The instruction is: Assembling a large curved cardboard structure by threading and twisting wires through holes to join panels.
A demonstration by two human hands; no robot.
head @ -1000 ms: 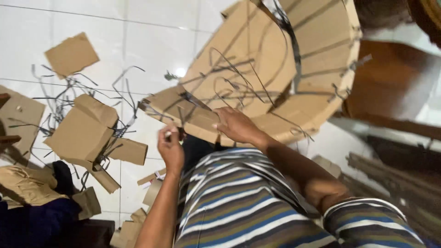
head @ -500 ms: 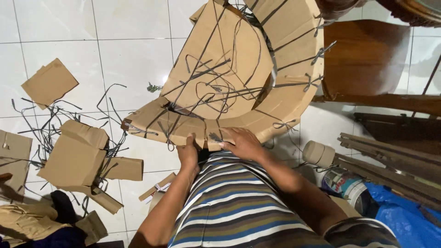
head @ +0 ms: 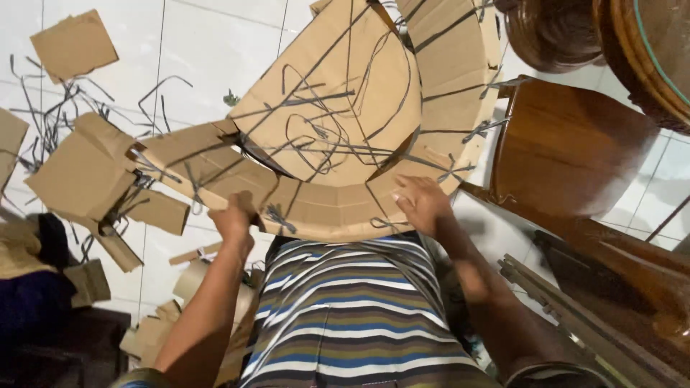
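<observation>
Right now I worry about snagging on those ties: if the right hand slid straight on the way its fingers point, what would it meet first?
The right hand lies flat on the curved cardboard band, fingers pointing up-left. Straight on, it would probably first meet the dark strap crossing the band, though depth is unclear.

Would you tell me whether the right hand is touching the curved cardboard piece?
Touching: the head view shows the right hand lying flat on the curved cardboard piece.
</observation>
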